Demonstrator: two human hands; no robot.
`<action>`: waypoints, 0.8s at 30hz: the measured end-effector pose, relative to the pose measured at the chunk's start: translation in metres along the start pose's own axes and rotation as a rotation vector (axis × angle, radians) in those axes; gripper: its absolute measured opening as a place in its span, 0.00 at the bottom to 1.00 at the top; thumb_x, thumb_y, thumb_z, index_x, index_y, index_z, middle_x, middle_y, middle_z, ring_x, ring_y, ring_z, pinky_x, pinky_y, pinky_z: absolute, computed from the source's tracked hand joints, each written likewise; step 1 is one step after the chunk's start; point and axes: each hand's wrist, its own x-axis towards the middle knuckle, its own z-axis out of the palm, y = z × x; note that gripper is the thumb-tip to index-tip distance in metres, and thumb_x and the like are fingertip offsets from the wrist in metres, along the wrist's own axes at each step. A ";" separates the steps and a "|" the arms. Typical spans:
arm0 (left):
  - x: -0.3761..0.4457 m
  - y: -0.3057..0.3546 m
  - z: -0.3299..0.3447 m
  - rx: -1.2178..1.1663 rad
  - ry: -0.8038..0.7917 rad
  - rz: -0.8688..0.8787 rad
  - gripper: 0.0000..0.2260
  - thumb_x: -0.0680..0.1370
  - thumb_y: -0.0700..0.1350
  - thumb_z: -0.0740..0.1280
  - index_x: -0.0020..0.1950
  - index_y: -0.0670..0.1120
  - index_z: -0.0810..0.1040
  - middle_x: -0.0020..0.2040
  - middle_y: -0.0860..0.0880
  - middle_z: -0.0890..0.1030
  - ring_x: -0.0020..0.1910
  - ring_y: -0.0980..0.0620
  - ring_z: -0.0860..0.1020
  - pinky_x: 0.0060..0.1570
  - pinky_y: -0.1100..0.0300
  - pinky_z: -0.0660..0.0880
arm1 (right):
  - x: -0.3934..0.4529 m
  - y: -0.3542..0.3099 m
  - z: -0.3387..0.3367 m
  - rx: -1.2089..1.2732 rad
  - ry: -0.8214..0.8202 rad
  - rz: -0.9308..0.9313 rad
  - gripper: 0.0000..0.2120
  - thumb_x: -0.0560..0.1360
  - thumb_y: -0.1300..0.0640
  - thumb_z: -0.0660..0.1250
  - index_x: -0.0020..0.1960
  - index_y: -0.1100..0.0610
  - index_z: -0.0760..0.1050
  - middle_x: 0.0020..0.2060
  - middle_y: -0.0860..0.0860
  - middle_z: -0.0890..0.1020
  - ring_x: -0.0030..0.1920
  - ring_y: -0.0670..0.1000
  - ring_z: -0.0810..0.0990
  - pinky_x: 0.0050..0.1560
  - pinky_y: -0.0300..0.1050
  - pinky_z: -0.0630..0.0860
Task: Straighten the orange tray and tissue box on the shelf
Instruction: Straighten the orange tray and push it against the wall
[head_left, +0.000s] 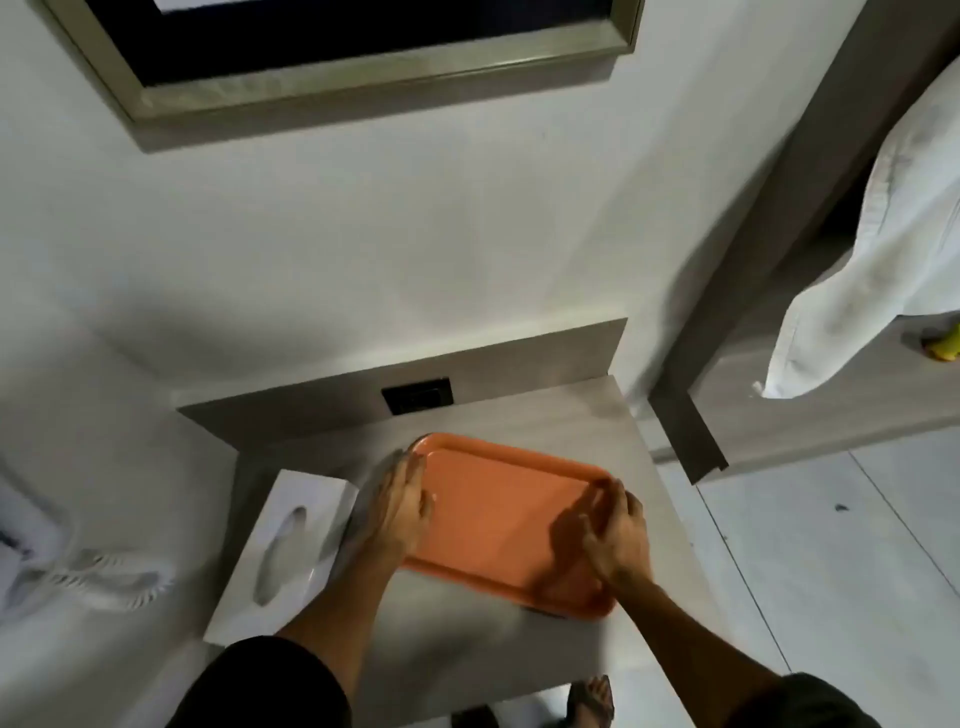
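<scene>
Two bare forearms are seen, each ending in an ungloved hand: the left hand (402, 512) and the right hand (618, 538). No rings, watch or bands can be made out on either. Dark, short sleeves (270, 686) are worn, cut off above the elbows. At the bottom edge a foot (592, 699) is shown in a dark open sandal, toes uncovered.
</scene>
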 end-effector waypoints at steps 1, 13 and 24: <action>0.000 -0.001 0.003 0.010 -0.018 -0.036 0.30 0.88 0.50 0.60 0.87 0.48 0.53 0.88 0.45 0.54 0.87 0.42 0.55 0.85 0.45 0.57 | -0.002 0.007 0.002 0.015 0.012 0.018 0.40 0.84 0.52 0.72 0.88 0.61 0.56 0.80 0.67 0.69 0.77 0.72 0.73 0.78 0.65 0.72; 0.004 -0.028 0.025 -0.444 0.054 -0.346 0.16 0.88 0.46 0.60 0.72 0.42 0.77 0.69 0.38 0.81 0.69 0.37 0.79 0.75 0.39 0.74 | 0.010 0.038 0.010 0.049 0.115 0.166 0.15 0.87 0.63 0.66 0.73 0.64 0.79 0.65 0.64 0.85 0.64 0.67 0.85 0.69 0.65 0.83; -0.030 -0.056 0.050 -0.626 0.347 -0.462 0.14 0.86 0.36 0.63 0.69 0.34 0.80 0.67 0.34 0.82 0.68 0.37 0.80 0.75 0.37 0.73 | 0.067 -0.002 0.016 0.048 0.053 0.016 0.15 0.86 0.65 0.67 0.72 0.64 0.81 0.63 0.66 0.87 0.62 0.69 0.86 0.69 0.64 0.83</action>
